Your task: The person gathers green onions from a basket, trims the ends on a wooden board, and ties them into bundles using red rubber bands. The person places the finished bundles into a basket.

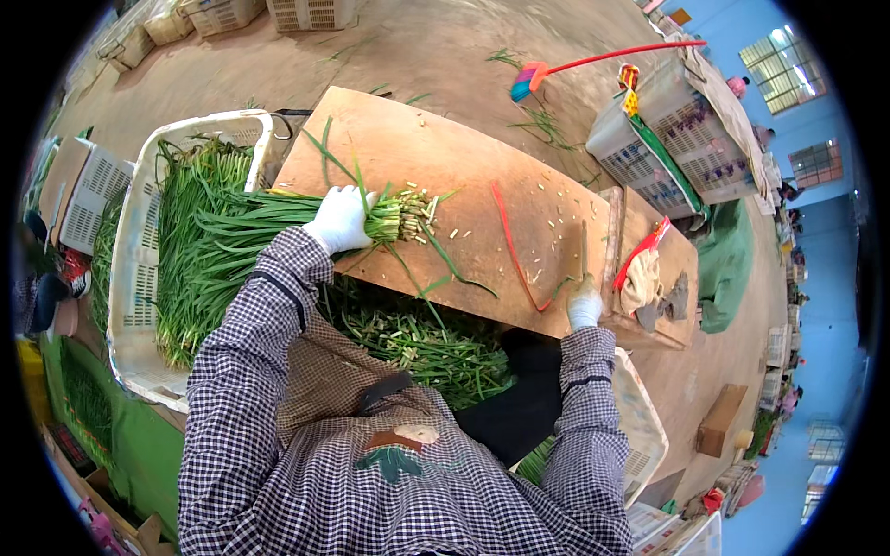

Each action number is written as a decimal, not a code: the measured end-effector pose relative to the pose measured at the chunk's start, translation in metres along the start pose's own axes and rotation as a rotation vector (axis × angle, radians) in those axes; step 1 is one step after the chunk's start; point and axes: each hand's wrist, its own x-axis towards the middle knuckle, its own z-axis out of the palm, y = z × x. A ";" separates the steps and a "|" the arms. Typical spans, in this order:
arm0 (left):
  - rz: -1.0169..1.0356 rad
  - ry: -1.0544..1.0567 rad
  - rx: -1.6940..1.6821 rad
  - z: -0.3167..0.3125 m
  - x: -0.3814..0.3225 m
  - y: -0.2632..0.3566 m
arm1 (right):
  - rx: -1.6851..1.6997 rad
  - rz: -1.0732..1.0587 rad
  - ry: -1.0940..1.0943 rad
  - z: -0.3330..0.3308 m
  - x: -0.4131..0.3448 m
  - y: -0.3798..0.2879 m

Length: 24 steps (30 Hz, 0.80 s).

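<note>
My left hand [343,221], in a white glove, is closed around a bundle of long green leafy stalks [261,215] lying over the left end of a wooden board [466,167]. The bundle's pale cut ends point right, with short cut pieces scattered beside them. My right hand [585,304], also gloved, grips a knife [584,250] at the board's right part; its thin blade points away from me. A red strip [510,240] lies bent on the board between my hands, its lower end near the right hand.
A white plastic crate [139,264] full of green stalks [201,278] stands left. Trimmings [431,347] lie below the board's near edge. A cloth bundle [641,285] sits at the board's right. Beyond are a broom [532,80], stacked crates [702,132] and a cardboard box [722,420].
</note>
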 end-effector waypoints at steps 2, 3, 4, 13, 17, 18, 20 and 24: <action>0.023 -0.005 0.016 0.002 -0.001 -0.002 | -0.132 -0.010 -0.087 0.005 0.003 0.015; 0.036 0.006 0.027 0.003 -0.003 -0.005 | -0.192 -0.024 -0.130 0.011 0.005 0.016; 0.050 0.016 0.031 0.005 -0.004 -0.007 | -0.301 -0.119 -0.067 0.005 0.005 0.007; 0.084 0.143 0.084 0.009 -0.007 -0.013 | 0.269 -0.713 -0.171 0.018 0.015 -0.285; 0.069 0.114 0.055 0.020 -0.002 -0.018 | 0.220 -0.892 -0.224 0.020 -0.028 -0.292; 0.063 0.059 0.027 0.014 -0.003 -0.016 | 0.306 -0.922 -0.166 0.029 -0.044 -0.282; 0.032 -0.004 0.036 0.000 -0.002 -0.003 | 0.463 -0.941 -0.121 0.042 -0.081 -0.251; 0.127 -0.033 0.151 0.004 0.001 0.003 | 0.284 -1.229 -0.409 0.008 -0.149 -0.198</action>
